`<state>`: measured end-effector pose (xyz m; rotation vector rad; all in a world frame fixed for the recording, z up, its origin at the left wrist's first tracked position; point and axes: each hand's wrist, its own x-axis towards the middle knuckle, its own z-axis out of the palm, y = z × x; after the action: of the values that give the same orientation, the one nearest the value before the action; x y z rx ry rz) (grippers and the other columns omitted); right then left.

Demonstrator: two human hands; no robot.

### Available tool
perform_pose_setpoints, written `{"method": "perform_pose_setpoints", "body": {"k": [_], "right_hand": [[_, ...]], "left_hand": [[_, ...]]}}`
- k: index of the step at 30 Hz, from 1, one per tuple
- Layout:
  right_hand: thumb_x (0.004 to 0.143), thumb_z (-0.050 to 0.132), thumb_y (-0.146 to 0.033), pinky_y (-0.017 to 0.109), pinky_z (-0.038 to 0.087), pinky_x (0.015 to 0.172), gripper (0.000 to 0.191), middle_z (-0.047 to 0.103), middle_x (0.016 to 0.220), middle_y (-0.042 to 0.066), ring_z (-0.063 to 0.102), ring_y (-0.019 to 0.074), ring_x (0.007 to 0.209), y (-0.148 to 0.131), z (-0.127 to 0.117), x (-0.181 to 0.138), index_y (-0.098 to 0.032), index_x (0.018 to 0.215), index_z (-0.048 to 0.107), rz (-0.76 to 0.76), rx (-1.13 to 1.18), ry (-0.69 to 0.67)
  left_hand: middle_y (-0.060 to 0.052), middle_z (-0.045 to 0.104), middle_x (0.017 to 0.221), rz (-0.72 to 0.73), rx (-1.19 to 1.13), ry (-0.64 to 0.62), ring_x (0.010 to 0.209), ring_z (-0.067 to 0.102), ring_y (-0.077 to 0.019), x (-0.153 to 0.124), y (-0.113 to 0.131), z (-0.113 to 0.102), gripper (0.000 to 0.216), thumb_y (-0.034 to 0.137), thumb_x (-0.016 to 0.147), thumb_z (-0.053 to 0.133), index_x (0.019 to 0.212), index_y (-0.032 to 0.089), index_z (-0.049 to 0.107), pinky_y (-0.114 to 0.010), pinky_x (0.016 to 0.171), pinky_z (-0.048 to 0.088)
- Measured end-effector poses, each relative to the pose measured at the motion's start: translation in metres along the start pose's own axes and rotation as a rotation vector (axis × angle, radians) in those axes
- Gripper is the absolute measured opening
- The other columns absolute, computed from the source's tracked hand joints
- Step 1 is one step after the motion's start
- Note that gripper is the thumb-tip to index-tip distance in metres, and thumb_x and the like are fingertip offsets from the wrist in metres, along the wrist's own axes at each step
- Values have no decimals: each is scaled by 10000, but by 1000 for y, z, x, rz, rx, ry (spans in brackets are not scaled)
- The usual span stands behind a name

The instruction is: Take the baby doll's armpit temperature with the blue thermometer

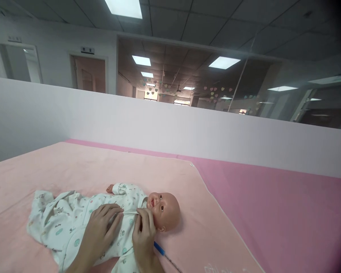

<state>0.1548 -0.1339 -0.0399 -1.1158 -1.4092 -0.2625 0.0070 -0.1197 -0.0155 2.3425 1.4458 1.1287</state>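
A baby doll (162, 209) lies on its back on a light pink blanket (108, 170), head to the right. It wears a white patterned romper (74, 220). My left hand (100, 227) rests on the doll's chest, fingers pinching the romper's front near the collar. My right hand (143, 231) grips the same fabric edge just below the doll's chin. The two hands are a few centimetres apart, both closed on the cloth. One doll hand (110, 188) sticks out of a sleeve on the far side.
A blue pen (160, 250) lies on the blanket beside my right wrist. The blanket covers a darker pink surface (272, 212) that extends right. A white partition wall (159, 125) runs behind, with office glass and doors above it.
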Motion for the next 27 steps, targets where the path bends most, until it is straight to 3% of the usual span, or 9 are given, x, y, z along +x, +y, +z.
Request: {"method": "perform_pose_setpoints", "body": {"k": [6, 11, 15, 19, 22, 27], "right_hand": [[861, 361, -57, 242, 511, 683, 265, 604, 886, 99, 606, 147, 854, -8, -5, -1, -160, 943, 592, -110, -19, -10], [845, 395, -80, 207, 446, 556, 243, 629, 835, 52, 604, 115, 717, -16, 1, -1, -175, 956, 590, -327, -5, -274], [806, 404, -107, 210, 407, 519, 232, 610, 852, 46, 560, 115, 654, -25, 11, 7, -183, 934, 582, -259, -24, -405], [715, 432, -105, 210, 375, 486, 322, 573, 897, 46, 537, 122, 654, -29, 19, 10, -200, 991, 569, -210, -33, -495], [747, 404, -97, 212, 387, 483, 326, 561, 879, 40, 535, 121, 646, -29, 21, 7, -210, 1006, 567, -177, -49, -467], [855, 360, -129, 218, 443, 524, 264, 611, 843, 43, 585, 125, 681, -26, 21, 3, -190, 980, 583, -166, 9, -386]], "left_hand": [[-57, 632, 990, -37, -113, -39, 993, 525, -235, -4, -7, -3, 282, 435, 870, 457, 892, 227, 646, -385, 860, 417], [-62, 636, 988, -56, -256, -11, 963, 539, -229, -4, -9, -1, 265, 416, 856, 479, 915, 223, 650, -385, 873, 425], [-76, 610, 1062, -136, -386, 15, 984, 536, -219, -5, -13, -2, 270, 401, 853, 480, 928, 204, 649, -353, 875, 433], [-72, 623, 980, -221, -440, 18, 906, 552, -213, -4, -13, -4, 236, 342, 824, 497, 901, 185, 656, -335, 837, 446], [-62, 631, 888, -242, -443, -17, 829, 562, -206, -2, -12, -6, 231, 327, 811, 502, 889, 179, 662, -329, 790, 458], [-69, 640, 969, -256, -481, -30, 857, 581, -205, 0, -12, -8, 280, 398, 828, 503, 900, 182, 666, -321, 779, 481]]}}
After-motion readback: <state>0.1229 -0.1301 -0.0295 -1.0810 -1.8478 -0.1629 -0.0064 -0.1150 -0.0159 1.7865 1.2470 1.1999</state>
